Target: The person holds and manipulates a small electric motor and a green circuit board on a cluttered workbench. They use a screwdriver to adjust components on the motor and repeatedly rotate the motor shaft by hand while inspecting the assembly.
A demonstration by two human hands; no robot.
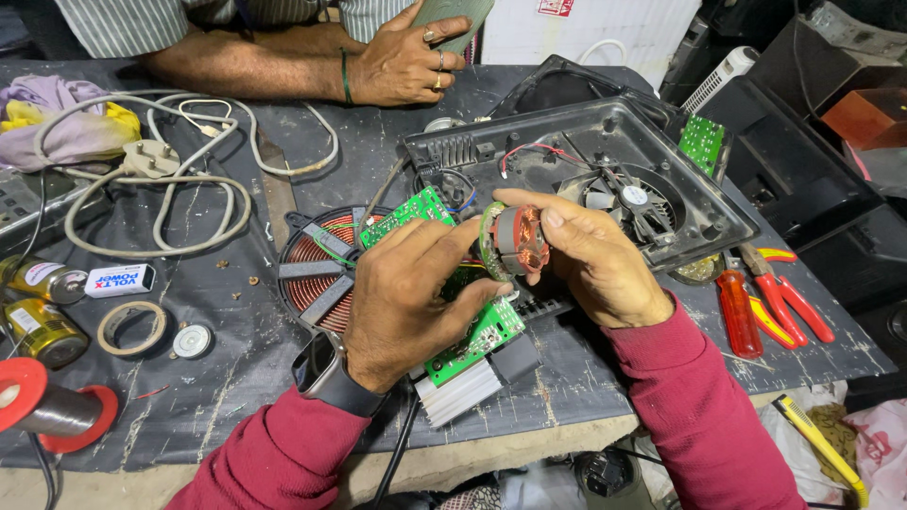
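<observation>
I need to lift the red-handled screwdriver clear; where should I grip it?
Take the red-handled screwdriver by its thick ribbed handle, from above, pinching across its width. It lies flat on the grey table, close beside the red pliers.

Not much packaging from my feed, honestly. Far left on the dark table (pixel 236 378) there's a small white rectangular box with blue print (pixel 119 280), lying flat. Just beside it, at the left edge, sit two yellowish metal cans on their sides, the upper can (pixel 42 280) wearing a white and red label, the lower can (pixel 42 331) a pale label. Up top, a red and white sticker (pixel 556 7) is stuck on a white panel behind the table. The fan hub has a little round white label (pixel 634 195). No screens anywhere.
</observation>
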